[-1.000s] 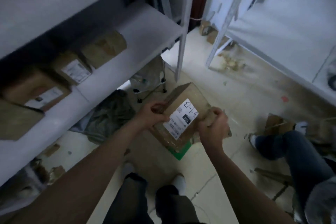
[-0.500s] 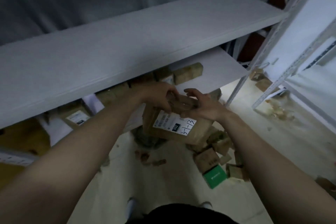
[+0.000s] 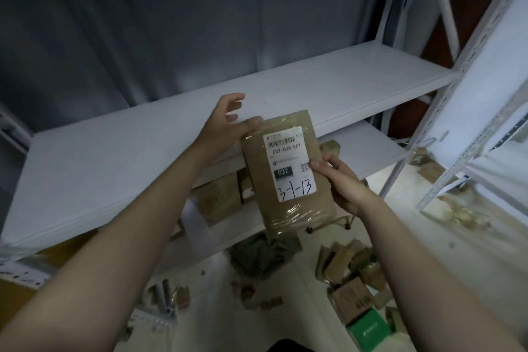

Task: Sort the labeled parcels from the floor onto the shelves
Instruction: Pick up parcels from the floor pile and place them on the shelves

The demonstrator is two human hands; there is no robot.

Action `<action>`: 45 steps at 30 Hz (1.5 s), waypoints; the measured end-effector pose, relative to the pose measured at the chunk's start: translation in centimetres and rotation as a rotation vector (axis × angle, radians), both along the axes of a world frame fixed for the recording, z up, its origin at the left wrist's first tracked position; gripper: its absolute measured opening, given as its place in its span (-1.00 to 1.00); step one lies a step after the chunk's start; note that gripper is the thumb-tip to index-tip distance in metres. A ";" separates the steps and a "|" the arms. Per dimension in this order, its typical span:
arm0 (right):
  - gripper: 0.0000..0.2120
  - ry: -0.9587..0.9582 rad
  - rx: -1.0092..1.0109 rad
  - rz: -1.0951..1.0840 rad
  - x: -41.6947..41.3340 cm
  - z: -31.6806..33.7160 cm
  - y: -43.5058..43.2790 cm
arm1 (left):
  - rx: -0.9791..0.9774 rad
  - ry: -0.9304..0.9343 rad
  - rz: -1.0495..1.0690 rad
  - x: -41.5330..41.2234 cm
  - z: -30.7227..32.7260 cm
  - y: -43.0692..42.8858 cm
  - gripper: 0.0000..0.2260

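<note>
I hold a brown cardboard parcel [image 3: 297,208] upright in front of the white shelf [image 3: 143,157]. Its white label faces me and reads 032 and a handwritten 3-1-13. My left hand [image 3: 225,126] touches the parcel's top left corner with the thumb, while its fingers spread loosely above the shelf. My right hand [image 3: 340,183] grips the parcel's right edge, thumb on the label. The parcel hangs in the air just in front of the shelf's front edge.
A lower shelf [image 3: 365,151] carries several brown boxes [image 3: 220,200]. More parcels [image 3: 351,271] and a green box [image 3: 370,333] lie on the pale floor at the lower right. A second white rack [image 3: 468,128] stands to the right. A grey curtain hangs behind.
I have stood up and raised the parcel from near the floor to shelf height. It has turned upright with its label facing me, and my left hand's fingers have loosened from it.
</note>
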State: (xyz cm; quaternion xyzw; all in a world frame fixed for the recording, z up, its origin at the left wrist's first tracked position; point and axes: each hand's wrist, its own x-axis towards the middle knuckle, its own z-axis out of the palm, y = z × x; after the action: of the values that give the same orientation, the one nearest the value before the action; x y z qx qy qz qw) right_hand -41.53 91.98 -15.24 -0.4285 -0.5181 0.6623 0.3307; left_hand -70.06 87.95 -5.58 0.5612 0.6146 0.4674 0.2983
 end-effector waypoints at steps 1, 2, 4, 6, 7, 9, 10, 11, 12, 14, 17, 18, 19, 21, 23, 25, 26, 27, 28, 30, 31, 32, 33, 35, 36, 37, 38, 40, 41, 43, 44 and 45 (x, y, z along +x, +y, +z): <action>-0.20 0.032 0.011 -0.017 0.0 0.9 0.7 | -0.019 -0.088 0.015 0.1 0.3 0.1 -0.33; -0.24 0.062 0.023 -0.033 0.0 1.9 1.4 | -0.036 -0.157 0.020 0.2 0.6 0.1 -0.29; -0.33 0.120 0.043 -0.049 -0.2 4.0 3.0 | -0.055 -0.237 0.009 0.7 1.2 0.1 -0.24; -0.42 0.171 0.070 -0.038 -0.6 6.1 4.5 | -0.050 -0.272 -0.017 1.2 2.0 0.2 -0.24; -0.48 0.196 0.086 -0.025 -0.9 7.1 5.2 | -0.045 -0.281 -0.029 1.4 2.5 0.3 -0.24; -0.58 0.236 0.132 -0.009 -1.4 8.9 6.6 | -0.029 -0.272 -0.037 2.0 3.4 0.6 -0.21; -0.58 0.248 0.164 -0.011 -1.6 9.6 7.3 | -0.017 -0.260 -0.037 2.3 3.9 0.9 -0.19; -0.55 0.258 0.200 -0.018 -1.6 10.3 7.9 | 0.004 -0.258 -0.041 2.7 4.4 1.2 -0.19; -0.51 0.268 0.237 -0.026 -1.5 11.0 8.5 | 0.036 -0.263 -0.046 3.2 5.0 1.6 -0.18; -0.45 0.295 0.307 -0.028 -0.8 12.4 9.7 | 0.112 -0.250 -0.041 4.1 6.3 2.5 -0.18; -0.47 0.318 0.412 -0.043 0.9 14.8 11.4 | 0.220 -0.182 -0.022 6.1 8.8 3.8 -0.17; -0.48 0.329 0.450 -0.061 1.5 15.9 11.9 | 0.261 -0.161 -0.016 6.8 9.8 4.3 -0.17; -0.47 0.338 0.489 -0.084 2.1 17.1 12.4 | 0.304 -0.145 -0.008 7.6 10.8 5.0 -0.18; -0.47 0.357 0.575 -0.157 3.2 19.4 13.3 | 0.382 -0.114 0.019 9.2 12.8 6.3 -0.18; -0.51 0.351 0.688 -0.275 4.0 21.8 14.0 | 0.436 -0.078 0.052 11.0 14.9 7.6 -0.15; -0.58 0.336 0.792 -0.388 4.4 23.8 14.5 | 0.473 -0.032 0.080 12.6 17.1 8.8 -0.12; -0.61 0.340 0.855 -0.438 4.7 24.8 14.7 | 0.493 -0.005 0.079 13.3 18.3 9.4 -0.12; -0.65 0.326 0.926 -0.492 5.1 25.8 14.7 | 0.510 0.020 0.072 14.0 19.5 10.0 -0.13; -0.70 0.287 1.011 -0.557 5.4 27.0 14.7 | 0.528 0.045 0.064 14.8 20.9 10.7 -0.13; -0.82 0.213 1.169 -0.664 6.0 29.3 14.8 | 0.576 0.091 0.049 16.1 23.6 11.9 -0.14; -0.84 0.195 1.195 -0.694 6.3 30.4 14.9 | 0.602 0.109 0.041 16.8 25.0 12.5 -0.15; -0.84 0.191 1.202 -0.717 6.5 31.4 15.0 | 0.627 0.122 0.030 17.4 26.4 13.1 -0.16; -0.82 0.199 1.216 -0.742 6.7 32.4 15.1 | 0.650 0.127 0.011 17.9 27.8 13.8 -0.17; -0.76 0.211 1.269 -0.807 6.9 34.5 15.3 | 0.682 0.105 -0.042 19.0 30.6 15.2 -0.18; -0.73 0.187 1.300 -0.858 7.1 35.5 15.5 | 0.695 0.084 -0.069 19.5 31.8 16.0 -0.17; -0.70 0.133 1.329 -0.920 7.2 36.5 15.8 | 0.706 0.059 -0.091 20.0 32.9 16.9 -0.17; -0.67 0.060 1.348 -0.985 7.3 37.4 16.2 | 0.716 0.033 -0.110 20.6 34.0 17.7 -0.16; -0.62 -0.106 1.336 -1.093 7.9 39.1 17.2 | 0.729 0.006 -0.136 21.7 35.8 19.5 -0.15; -0.62 -0.171 1.322 -1.128 8.2 39.7 17.9 | 0.730 -0.002 -0.145 22.3 36.6 20.5 -0.15; -0.64 -0.220 1.316 -1.136 9.2 40.5 19.7 | 0.720 -0.011 -0.157 23.5 37.6 22.9 -0.17; -0.66 -0.209 1.326 -1.104 9.8 40.6 20.7 | 0.714 -0.004 -0.155 24.1 37.8 24.3 -0.19; -0.69 -0.193 1.336 -1.059 10.3 40.7 21.7 | 0.708 0.001 -0.151 24.8 37.9 25.6 -0.21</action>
State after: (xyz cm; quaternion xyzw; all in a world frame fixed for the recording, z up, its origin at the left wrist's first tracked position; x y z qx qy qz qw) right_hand -31.25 113.68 25.42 -0.3837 -0.5572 -0.0631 0.7337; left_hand -45.23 113.60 32.36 0.6738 0.3716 0.6275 0.1190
